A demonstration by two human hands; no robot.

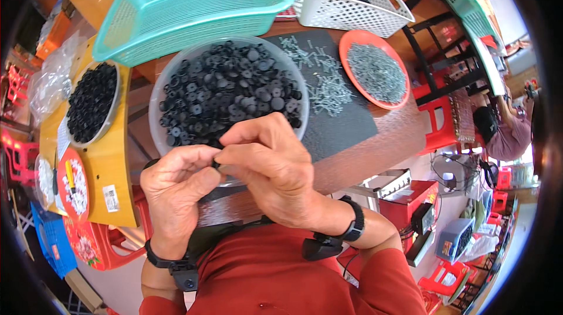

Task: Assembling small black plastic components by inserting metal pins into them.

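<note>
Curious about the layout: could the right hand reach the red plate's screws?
Probably yes: nothing tall blocks the right hand from the screws, though that hand holds a small black piece.

A small black piece [216,165] is being held between the left grip [176,189] and the right grip [274,175], showing only in part, its full shape and tilt hiding from view.

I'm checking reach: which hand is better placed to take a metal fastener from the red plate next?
Probably the right hand: it is nearer the red plate, while the left hand is farther off. Both meet at a dark piece, though.
</note>
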